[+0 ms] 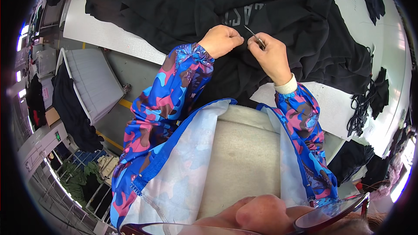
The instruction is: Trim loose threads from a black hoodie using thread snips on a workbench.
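Black garments (156,9) lie spread and bunched over a white table, and one bears large grey printed letters. My left hand (223,40) is above the dark fabric, its thumb and forefinger pinched together near the print; whether cloth or a thread is between them is too small to tell. Just to its right, my right hand (269,54) holds a small metal tool (255,36), apparently thread snips or tweezers, with its thin tip pointing up and left over the garment. The fingers hide most of the tool.
The white table (98,36) carries black cords (359,114) and small dark cloth pieces (380,93) at the right. On the floor at the left stands a grey-lined cart (89,78) with black cloth (70,107) over its edge. A metal rack with piled clothes (73,176) is at lower left.
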A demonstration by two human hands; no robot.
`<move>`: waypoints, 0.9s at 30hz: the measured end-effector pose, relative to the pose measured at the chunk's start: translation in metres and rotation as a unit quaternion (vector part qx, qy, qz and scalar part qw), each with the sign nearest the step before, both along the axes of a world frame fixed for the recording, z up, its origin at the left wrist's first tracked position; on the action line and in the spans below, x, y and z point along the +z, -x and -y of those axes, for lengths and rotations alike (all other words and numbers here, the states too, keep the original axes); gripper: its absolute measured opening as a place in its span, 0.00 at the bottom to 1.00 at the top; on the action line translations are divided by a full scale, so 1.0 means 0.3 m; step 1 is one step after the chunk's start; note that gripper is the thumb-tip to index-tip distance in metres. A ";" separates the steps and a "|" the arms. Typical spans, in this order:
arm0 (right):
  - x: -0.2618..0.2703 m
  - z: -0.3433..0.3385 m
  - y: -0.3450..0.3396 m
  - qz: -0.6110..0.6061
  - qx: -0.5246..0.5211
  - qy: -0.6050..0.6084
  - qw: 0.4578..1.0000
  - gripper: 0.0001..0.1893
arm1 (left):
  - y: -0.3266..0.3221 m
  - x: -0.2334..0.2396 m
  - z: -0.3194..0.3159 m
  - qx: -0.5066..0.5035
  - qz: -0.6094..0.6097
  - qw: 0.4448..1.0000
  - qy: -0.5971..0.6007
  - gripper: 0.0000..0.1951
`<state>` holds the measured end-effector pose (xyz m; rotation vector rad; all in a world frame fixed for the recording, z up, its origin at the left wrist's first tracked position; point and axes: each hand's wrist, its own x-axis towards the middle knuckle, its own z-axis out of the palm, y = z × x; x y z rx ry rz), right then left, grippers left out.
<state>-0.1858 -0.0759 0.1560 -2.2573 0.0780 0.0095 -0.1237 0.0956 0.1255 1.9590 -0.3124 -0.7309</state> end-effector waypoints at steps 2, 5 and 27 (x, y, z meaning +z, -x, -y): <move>-0.012 0.015 0.001 -0.017 -0.012 -0.042 0.999 0.09 | -0.013 0.000 -0.002 0.002 -0.087 0.996 0.033 0.13; -0.032 0.020 0.005 -0.037 -0.009 -0.128 0.991 0.09 | -0.020 -0.047 -0.014 0.039 -0.147 0.985 0.087 0.12; -0.071 -0.039 0.069 0.111 -0.111 -0.045 0.987 0.13 | -0.017 -0.041 0.020 0.105 -0.213 0.949 0.205 0.11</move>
